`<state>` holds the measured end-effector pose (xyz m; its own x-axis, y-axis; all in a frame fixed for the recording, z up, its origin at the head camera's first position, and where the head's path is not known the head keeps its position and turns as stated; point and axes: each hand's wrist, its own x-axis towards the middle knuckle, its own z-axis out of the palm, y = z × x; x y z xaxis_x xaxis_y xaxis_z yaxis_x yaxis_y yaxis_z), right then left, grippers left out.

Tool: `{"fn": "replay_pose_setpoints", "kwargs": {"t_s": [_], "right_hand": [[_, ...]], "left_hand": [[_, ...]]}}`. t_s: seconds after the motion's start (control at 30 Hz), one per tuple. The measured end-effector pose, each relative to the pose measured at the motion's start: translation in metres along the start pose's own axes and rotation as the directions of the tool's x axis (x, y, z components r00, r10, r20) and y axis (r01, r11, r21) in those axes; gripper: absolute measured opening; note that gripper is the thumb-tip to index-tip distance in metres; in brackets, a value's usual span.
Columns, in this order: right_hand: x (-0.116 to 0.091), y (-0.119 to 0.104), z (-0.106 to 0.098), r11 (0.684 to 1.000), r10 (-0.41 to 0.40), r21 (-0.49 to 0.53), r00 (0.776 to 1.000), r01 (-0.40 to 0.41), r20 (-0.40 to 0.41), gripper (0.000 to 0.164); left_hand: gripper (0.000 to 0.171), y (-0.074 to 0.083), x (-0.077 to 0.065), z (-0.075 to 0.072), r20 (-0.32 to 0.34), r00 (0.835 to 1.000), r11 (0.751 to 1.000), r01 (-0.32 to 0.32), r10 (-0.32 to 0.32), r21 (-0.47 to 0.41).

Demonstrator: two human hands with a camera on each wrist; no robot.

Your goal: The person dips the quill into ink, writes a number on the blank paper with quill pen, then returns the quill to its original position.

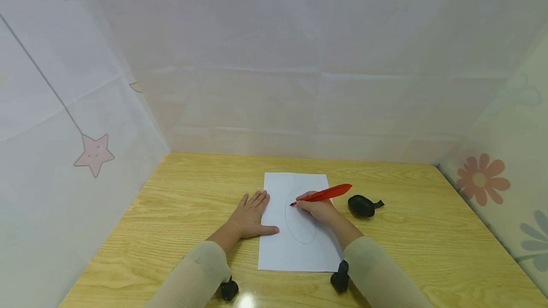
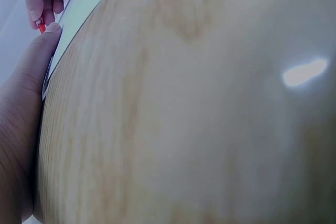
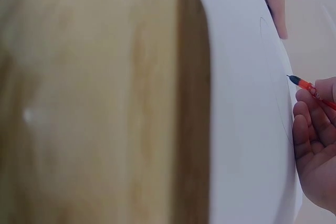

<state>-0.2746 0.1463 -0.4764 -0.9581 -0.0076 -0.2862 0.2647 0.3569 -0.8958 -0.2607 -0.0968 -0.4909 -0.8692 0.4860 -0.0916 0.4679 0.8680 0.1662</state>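
Observation:
A white sheet of paper (image 1: pixel 278 255) lies on the wooden table with a thin oval line drawn on it. My right hand (image 1: pixel 318 209) pinches a red feather pen (image 1: pixel 327 194), its dark tip at the upper left part of the oval. In the right wrist view the pen's tip (image 3: pixel 293 78) is close to the paper, though I cannot tell whether it touches. My left hand (image 1: pixel 249 217) lies flat at the sheet's left edge, fingers straight, thumb resting on the paper. The left wrist view catches the left thumb (image 2: pixel 39 59) beside the paper's edge.
To the right of the paper sits a black rounded object (image 1: pixel 361 206) with a short tab. Printed cloth (image 1: pixel 265 108) hangs behind the wooden table (image 1: pixel 205 179) and along both sides. Small black pieces (image 1: pixel 340 277) show beneath the sleeves.

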Motion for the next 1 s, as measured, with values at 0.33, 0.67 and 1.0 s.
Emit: {"fn": "replay_pose_setpoints", "kwargs": {"t_s": [0.33, 0.67, 1.0], "right_hand": [[0.0009, 0.0000, 0.0043, 1.000, -0.023, 0.016, 1.000, 0.022, 0.015, 0.018], [-0.0014, -0.0025, 0.0065, 1.000, -0.011, -0.016, 1.000, 0.012, 0.019, 0.019], [-0.0047, -0.0035, 0.0084, 0.998, -0.014, -0.057, 0.999, 0.015, 0.031, 0.019]], "left_hand": [[0.110, -0.0001, 0.0004, 0.0004, 0.000, 1.000, 1.000, -0.004, 0.004, -0.008], [0.111, 0.0006, 0.0008, -0.0001, -0.001, 1.000, 1.000, 0.006, -0.006, -0.001], [0.110, -0.0001, 0.0002, 0.0018, -0.002, 1.000, 1.000, -0.001, 0.001, 0.002]]}}
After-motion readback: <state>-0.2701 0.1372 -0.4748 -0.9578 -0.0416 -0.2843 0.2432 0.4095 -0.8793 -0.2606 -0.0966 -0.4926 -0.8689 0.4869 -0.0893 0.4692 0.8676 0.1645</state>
